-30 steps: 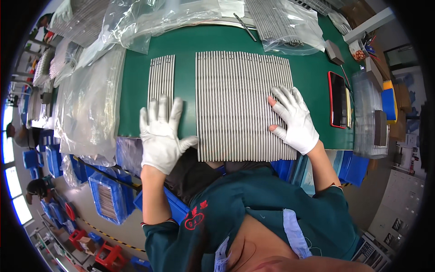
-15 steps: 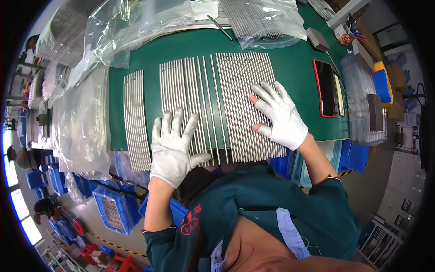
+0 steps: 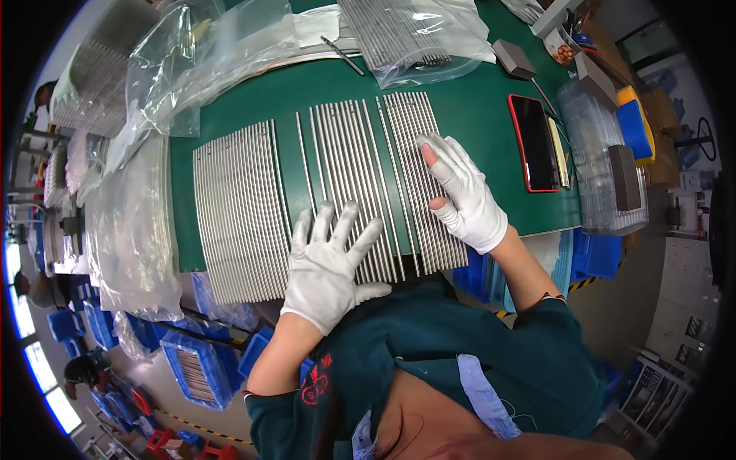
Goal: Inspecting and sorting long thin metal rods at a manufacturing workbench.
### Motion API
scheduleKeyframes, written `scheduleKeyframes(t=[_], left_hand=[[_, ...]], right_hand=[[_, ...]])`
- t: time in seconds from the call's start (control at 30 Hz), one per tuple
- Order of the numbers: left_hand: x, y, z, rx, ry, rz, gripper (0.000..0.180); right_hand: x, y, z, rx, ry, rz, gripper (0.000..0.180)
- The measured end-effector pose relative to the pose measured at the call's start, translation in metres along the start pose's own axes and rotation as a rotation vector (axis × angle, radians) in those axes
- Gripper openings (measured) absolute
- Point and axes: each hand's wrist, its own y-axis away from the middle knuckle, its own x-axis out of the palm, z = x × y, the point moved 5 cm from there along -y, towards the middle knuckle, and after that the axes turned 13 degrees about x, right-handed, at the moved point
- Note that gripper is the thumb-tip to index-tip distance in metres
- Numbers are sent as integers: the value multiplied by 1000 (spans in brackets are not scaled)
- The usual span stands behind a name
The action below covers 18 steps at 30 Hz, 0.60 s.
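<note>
1. The head view looks steeply down from above the wearer's shirt (image 3: 491, 330), which fills the near part.
2. It faces forward over the table (image 3: 479, 115), out to a clear bag (image 3: 211, 46) at the far side.
3. It sits within arm's reach: left hand (image 3: 326, 268), right hand (image 3: 468, 192) and rods (image 3: 234, 207) take the middle.
4. The fisheye spans from windows (image 3: 60, 406) at left to cartons (image 3: 663, 111) at right, inside a dark round rim.
5. It is slightly turned: the table's near edge climbs rightward.
</note>
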Motion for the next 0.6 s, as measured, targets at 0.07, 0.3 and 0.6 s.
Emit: scheduleKeyframes(t=[0.07,0.3,0.6], left_hand=[[-2,-1,0,-23,-16,-15,82],[17,-69,-48,301,123,-3,77],[28,-56,-43,323,66,9,78]], right_hand=[[-6,0,-5,47,-82,-84,60],[-32,11,-9,247,-490,-401,63],[-29,14,-11,258,-490,-388,64]])
